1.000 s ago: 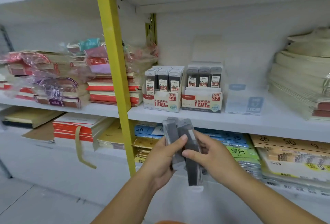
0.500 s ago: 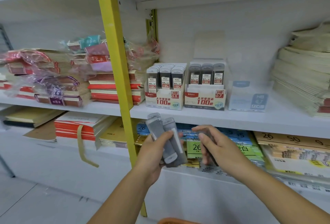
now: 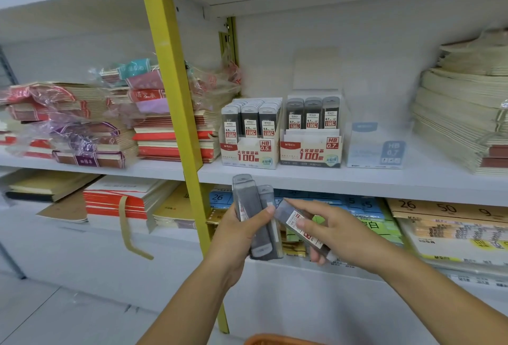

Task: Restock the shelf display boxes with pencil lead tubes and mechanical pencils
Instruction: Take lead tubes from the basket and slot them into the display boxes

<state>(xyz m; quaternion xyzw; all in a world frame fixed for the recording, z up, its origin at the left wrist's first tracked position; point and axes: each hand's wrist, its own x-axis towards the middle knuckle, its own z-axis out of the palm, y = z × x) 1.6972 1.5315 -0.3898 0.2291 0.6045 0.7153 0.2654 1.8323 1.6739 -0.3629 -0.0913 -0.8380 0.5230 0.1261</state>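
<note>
Two tubes [image 3: 248,207] gripped by left hand [image 3: 236,237]; right hand [image 3: 341,234] pinches third tube [image 3: 298,222]; white shelf [image 3: 357,181].

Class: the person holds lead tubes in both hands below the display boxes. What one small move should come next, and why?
Probably raise the tube in the right hand to the middle box, marked 0.7. That box shows only one back row of tubes with room in front, while the 0.5 box looks full. This holds only if the tube's label, too blurred to read here, says 0.7.

Left grip [image 3: 242,232], right grip [image 3: 338,234], both apparently bare
</note>
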